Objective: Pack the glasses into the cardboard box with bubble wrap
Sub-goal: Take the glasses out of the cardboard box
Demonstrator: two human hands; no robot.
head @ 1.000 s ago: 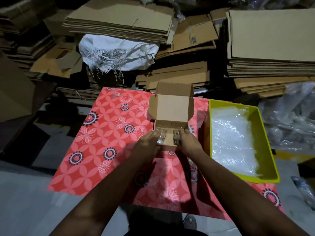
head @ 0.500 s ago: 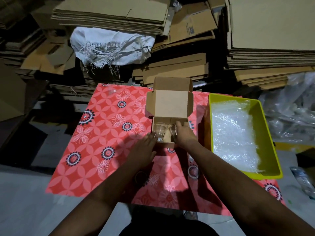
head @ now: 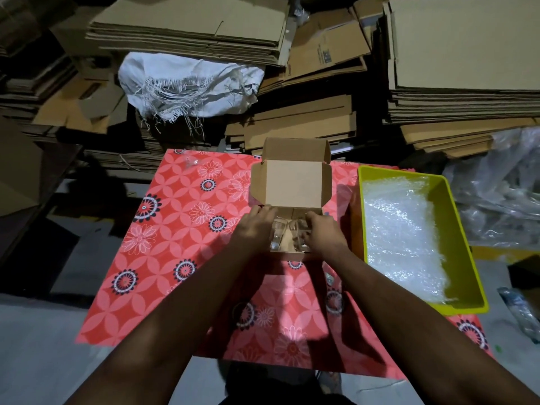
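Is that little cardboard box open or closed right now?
Open: the cardboard box has its lid flap standing up at the back, and glasses show inside.

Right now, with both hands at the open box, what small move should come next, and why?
Probably reach the right hand to the yellow bin for bubble wrap. Two glasses already sit in the cardboard box, whose lid stands open, with no wrap visible around them. Whether the left hand grips a glass is unclear.
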